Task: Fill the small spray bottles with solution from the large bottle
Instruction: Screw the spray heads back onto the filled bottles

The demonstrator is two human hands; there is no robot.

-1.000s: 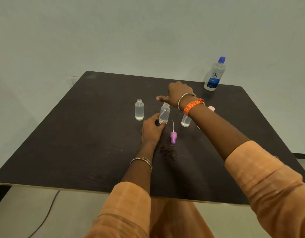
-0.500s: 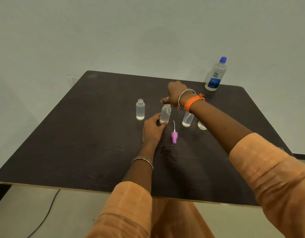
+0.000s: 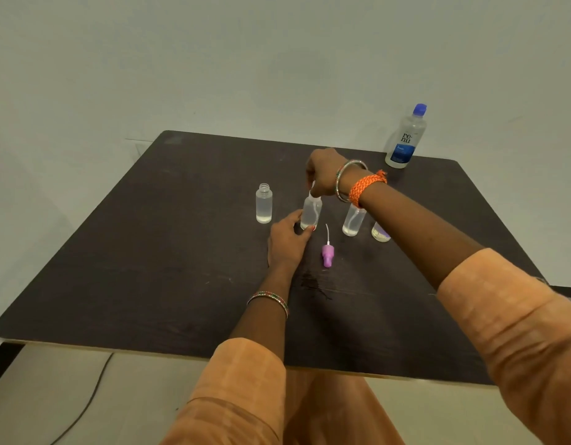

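— head view puts the middle spray bottle (image 3: 311, 212) at the centre of the dark table (image 3: 149, 268); the left hand (image 3: 289, 242) grips its base, thumb and fingers curled round the lower wall; the right hand (image 3: 324, 176) comes from above with fingers pinched on the bottle's white top (image 3: 312, 193); what exactly sits under those fingers is hidden.

— so the step is seating or twisting that top?

— that is my reading; to do it well, keep the base pressed flat to the table so the bottle stays upright, and turn only at the neck; the plastic looks light and would tip easily; a little liquid shows at the bottom, so a tilt could spill.

— and the others?

— an uncapped bottle (image 3: 264, 203) stands just left of it, neck open, little liquid in it; a pink spray head (image 3: 328, 253) with its thin tube lies on its side just right of the left hand, probably meant for that one; two more small bottles (image 3: 354, 221) (image 3: 380, 232) stand under the right forearm, partly hidden; the large bottle (image 3: 405, 138), blue cap on, stands well apart at the far right corner.

— surface and room?

— a dark smear (image 3: 313, 285) near the wrist, wet or a scuff, i cannot tell; pale bare wall (image 3: 213, 59) behind; a cable (image 3: 85, 406) runs over the light floor below the table's near edge.
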